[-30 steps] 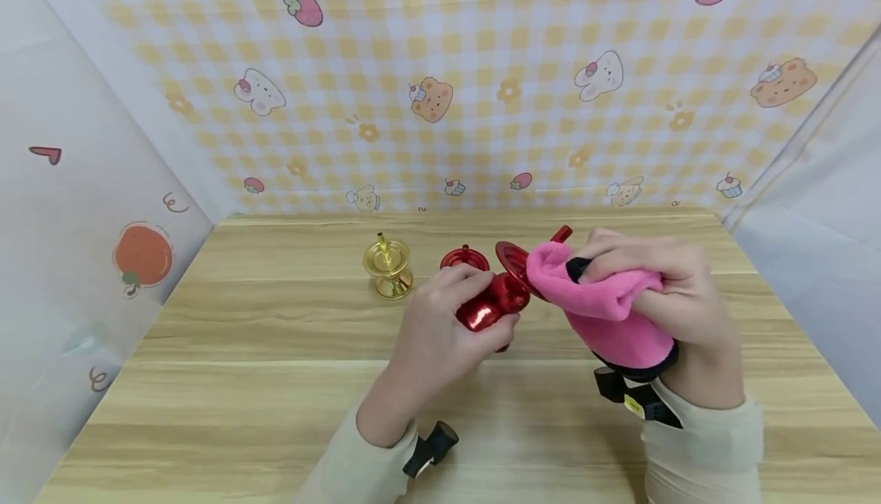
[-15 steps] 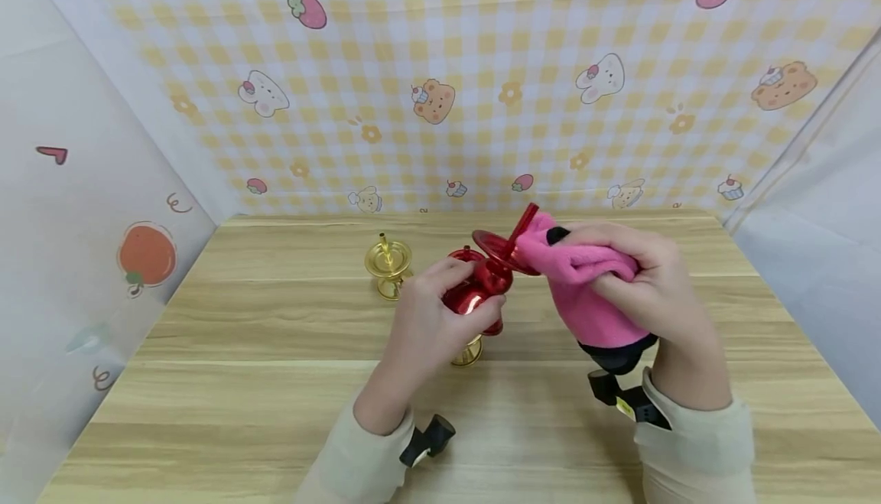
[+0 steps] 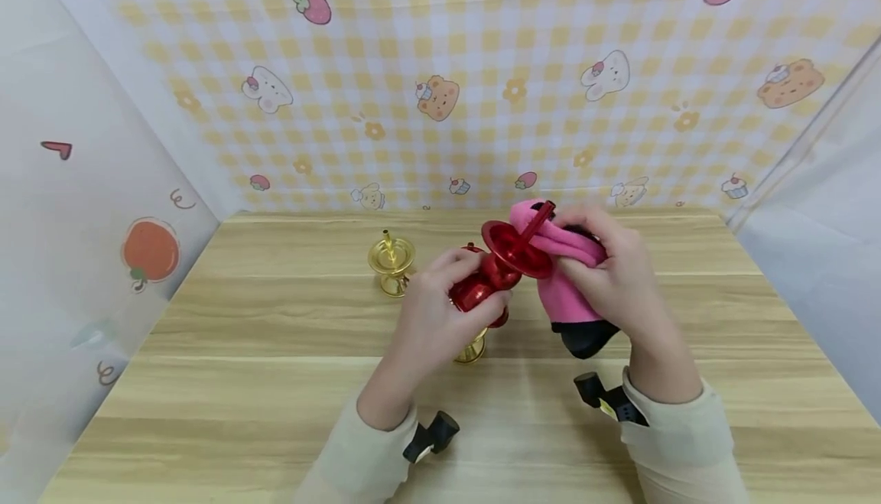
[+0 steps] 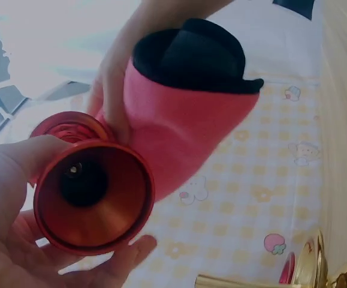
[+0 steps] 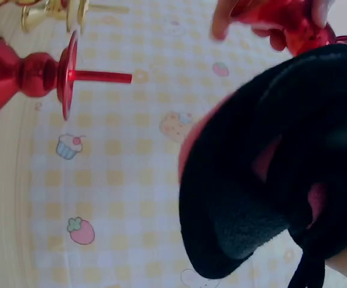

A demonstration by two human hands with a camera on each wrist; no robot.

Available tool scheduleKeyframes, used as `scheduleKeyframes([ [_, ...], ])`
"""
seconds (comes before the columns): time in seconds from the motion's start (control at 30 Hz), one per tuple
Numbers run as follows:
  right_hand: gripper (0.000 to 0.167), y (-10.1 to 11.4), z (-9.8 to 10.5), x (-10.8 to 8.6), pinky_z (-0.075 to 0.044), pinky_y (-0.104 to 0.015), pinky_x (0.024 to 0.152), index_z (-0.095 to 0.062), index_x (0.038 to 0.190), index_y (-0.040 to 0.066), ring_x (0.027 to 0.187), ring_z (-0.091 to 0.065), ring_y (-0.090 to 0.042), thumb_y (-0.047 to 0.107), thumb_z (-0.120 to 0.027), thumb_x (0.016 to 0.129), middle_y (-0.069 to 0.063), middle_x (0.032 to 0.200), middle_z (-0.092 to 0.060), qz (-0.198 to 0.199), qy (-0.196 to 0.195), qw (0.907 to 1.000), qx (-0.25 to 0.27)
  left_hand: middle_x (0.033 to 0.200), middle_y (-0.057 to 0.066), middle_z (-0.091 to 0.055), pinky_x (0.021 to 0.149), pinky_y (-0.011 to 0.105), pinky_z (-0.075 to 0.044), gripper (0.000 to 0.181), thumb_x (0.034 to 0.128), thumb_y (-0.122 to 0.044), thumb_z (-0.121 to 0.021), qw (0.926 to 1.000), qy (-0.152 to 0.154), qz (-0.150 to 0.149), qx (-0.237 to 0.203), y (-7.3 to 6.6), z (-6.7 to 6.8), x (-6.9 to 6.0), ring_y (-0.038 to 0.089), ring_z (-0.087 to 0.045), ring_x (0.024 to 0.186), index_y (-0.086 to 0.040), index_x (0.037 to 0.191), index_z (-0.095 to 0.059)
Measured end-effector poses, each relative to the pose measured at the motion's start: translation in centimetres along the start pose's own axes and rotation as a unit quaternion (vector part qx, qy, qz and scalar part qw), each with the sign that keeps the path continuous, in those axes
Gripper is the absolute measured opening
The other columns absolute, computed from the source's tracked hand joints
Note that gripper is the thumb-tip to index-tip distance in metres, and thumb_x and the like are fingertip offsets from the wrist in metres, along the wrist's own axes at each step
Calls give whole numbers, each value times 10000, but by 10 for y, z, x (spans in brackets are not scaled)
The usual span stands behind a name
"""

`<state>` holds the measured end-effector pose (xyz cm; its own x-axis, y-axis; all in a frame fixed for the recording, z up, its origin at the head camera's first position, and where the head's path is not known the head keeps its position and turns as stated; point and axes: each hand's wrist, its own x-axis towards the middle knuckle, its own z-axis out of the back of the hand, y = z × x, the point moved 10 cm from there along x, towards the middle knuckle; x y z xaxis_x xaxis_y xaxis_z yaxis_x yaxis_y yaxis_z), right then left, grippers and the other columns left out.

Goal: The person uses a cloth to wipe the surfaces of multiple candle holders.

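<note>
In the head view my left hand (image 3: 437, 309) grips a shiny red candle holder (image 3: 475, 292) by its body, tilted so its dish and thin stem lean up to the right. Its hollow base (image 4: 95, 198) faces the left wrist camera. My right hand (image 3: 616, 278) holds a bunched pink cloth (image 3: 567, 301) with black edging, pressed to the far side of the dish near the stem. The cloth's black part (image 5: 251, 180) fills much of the right wrist view. Fingers and cloth hide part of the dish's rim.
A gold candle holder (image 3: 392, 259) stands upright on the wooden table (image 3: 275, 382), left of my hands. Another gold one (image 3: 471, 349) is partly covered by my left hand. A second red candle holder (image 5: 38, 75) stands behind. A checked cloth backdrop (image 3: 385, 53) rises at the back.
My right hand has moved left and turned, bringing the cloth from in front of the dish to behind it. The red candle holder has tilted, showing more of its dish and stem.
</note>
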<state>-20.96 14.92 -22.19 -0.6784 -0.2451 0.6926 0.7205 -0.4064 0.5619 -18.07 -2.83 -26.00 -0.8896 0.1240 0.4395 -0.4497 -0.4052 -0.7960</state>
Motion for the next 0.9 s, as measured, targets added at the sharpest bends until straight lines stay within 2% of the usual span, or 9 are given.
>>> scheduleKeyframes([
  [0.1, 287, 6, 2, 0, -494, -95, 804, -710, 974, -20, 966, -626, -16, -175, -716, 732, -135, 1030, -732, 374, -60, 9989, 286, 1039, 77, -696, 704, 225, -598, 277, 818, -125, -763, 9996, 9, -4, -297, 1, 0, 0, 187, -674, 890, -29, 1076, -741],
  [0.2, 309, 8, 1, 0, -505, -122, 851, -725, 993, -30, 1068, -628, -37, -179, -707, 723, -70, 1143, -730, 620, 147, 9968, 486, 1046, 93, -698, 698, 232, -604, 287, 815, -109, -764, 9987, -9, -43, -511, 2, 2, 1, 197, -680, 892, -14, 1085, -738],
  [0.37, 359, 4, -4, -2, -489, -160, 935, -716, 1045, -42, 1155, -591, -89, -211, -676, 731, 19, 1224, -676, 657, 611, 9928, 796, 1058, 80, -694, 693, 242, -607, 304, 810, -123, -760, 9975, 25, -13, -700, 3, 3, 0, 193, -670, 908, -23, 1096, -740],
  [0.5, 400, 0, -6, -3, -492, -153, 921, -710, 1058, -43, 1121, -598, -89, -268, -632, 736, 51, 1200, -661, 651, 742, 9893, 1070, 1071, 70, -697, 703, 263, -611, 307, 807, -120, -769, 9961, 37, 191, -863, 7, 3, 0, 204, -665, 926, -32, 1100, -745],
  [0.6, 389, 3, -6, -2, -511, -139, 872, -710, 1058, -50, 1053, -625, -70, -277, -616, 755, 38, 1159, -664, 809, 671, 9877, 1160, 1071, 73, -705, 717, 285, -613, 310, 794, -107, -789, 9947, -152, 384, -938, 10, 6, 2, 214, -659, 952, -39, 1094, -753],
  [0.7, 352, 7, -6, -1, -508, -133, 841, -715, 1050, -46, 1000, -622, -47, -255, -617, 784, -35, 1095, -679, 1014, 543, 9880, 1031, 1055, 83, -711, 715, 298, -617, 313, 781, -96, -802, 9936, -409, 497, -930, 15, 9, 3, 221, -666, 947, -39, 1085, -756],
  [0.8, 349, 10, -6, -1, -491, -124, 812, -719, 1047, -35, 962, -606, -33, -248, -615, 791, -126, 1037, -674, 1127, 491, 9888, 852, 1029, 96, -711, 704, 290, -619, 311, 780, -98, -805, 9943, -588, 450, -761, 17, 10, 5, 219, -679, 917, -34, 1080, -757],
  [0.9, 370, 9, -7, -1, -464, -126, 744, -730, 1056, -7, 912, -585, -41, -239, -614, 793, -141, 1010, -659, 1098, 552, 9894, 771, 988, 99, -700, 686, 281, -617, 305, 780, -107, -807, 9956, -773, 290, -451, 17, 12, 5, 211, -679, 881, -31, 1072, -761],
])
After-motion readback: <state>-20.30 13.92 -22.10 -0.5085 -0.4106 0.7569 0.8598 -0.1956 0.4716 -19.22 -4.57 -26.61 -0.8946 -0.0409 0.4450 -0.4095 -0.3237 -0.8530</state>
